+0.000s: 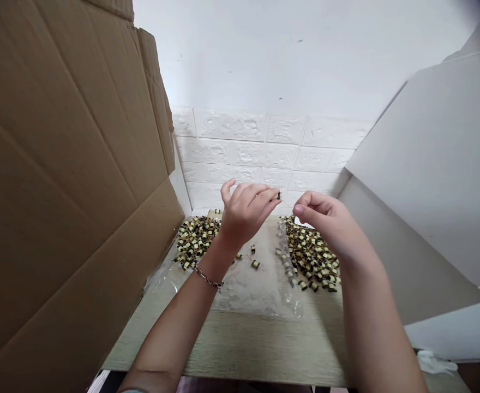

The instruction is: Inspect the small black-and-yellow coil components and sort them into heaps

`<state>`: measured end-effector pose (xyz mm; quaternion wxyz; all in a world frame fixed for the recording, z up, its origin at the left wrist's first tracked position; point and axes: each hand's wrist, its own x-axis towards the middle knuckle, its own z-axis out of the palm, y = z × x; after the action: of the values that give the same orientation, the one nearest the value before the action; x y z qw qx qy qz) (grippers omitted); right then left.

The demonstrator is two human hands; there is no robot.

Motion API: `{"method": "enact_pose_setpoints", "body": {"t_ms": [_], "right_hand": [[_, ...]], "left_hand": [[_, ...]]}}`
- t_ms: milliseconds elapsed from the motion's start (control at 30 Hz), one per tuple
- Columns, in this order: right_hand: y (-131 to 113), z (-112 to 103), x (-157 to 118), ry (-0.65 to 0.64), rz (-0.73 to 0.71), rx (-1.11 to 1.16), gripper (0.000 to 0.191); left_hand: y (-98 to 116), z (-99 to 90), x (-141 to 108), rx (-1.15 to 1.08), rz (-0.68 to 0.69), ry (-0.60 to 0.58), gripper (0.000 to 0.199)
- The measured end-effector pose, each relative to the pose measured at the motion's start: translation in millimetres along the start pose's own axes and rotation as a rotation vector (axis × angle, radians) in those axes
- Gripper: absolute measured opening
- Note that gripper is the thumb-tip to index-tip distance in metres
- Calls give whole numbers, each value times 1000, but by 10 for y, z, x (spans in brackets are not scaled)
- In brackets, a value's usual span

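My left hand (250, 210) is raised above the table, thumb and fingers pinching a small transformer coil (278, 195) with a black body and pins. Most of that coil is hidden by the fingers. To its right, my right hand (319, 215) is closed in a pinch at about the same height. A faint thin wire (288, 203) runs from the coil towards the right fingertips. Below the left hand lies a heap of yellow-and-black coils (197, 237). Another heap of such coils (311, 251) is under and beside the right hand.
A clear plastic bag (256, 297) lies flat on the wooden table (264, 344), with a few loose coils (255, 264) on it. A tall cardboard sheet (72, 180) walls the left side, a grey-white panel (432, 164) the right. Behind stands a white brick-patterned wall (260, 153).
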<state>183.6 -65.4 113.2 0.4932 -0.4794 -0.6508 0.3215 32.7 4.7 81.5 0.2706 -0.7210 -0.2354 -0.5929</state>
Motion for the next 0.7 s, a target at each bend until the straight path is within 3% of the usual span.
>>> {"method": "enact_pose_setpoints", "body": {"t_ms": [700], "right_hand": [[85, 61, 55, 23, -52, -69, 25]], "left_hand": [[47, -34, 37, -21, -71, -6, 12]]}}
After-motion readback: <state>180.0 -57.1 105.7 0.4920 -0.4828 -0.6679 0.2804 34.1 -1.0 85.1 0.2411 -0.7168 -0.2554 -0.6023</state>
